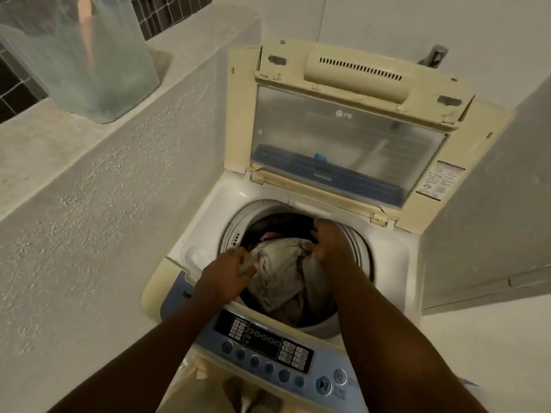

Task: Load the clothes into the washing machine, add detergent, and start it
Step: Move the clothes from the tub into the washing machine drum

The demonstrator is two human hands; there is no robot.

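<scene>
A top-loading washing machine (393,257) stands with its lid (343,144) folded up against the wall. Inside the drum lies a beige garment (283,272) on top of darker clothes and a bit of pink cloth (269,235). My left hand (229,272) grips the garment's left edge at the drum's rim. At the back right of the drum opening, my right hand (328,239) holds the garment's other end. The blue control panel (268,347) with buttons runs along the machine's front.
A low rough concrete wall (119,174) stands to the left, with a translucent plastic bag (80,55) on its ledge. A grey panel (492,219) is close on the right. Some cloth (238,394) shows below the machine's front edge.
</scene>
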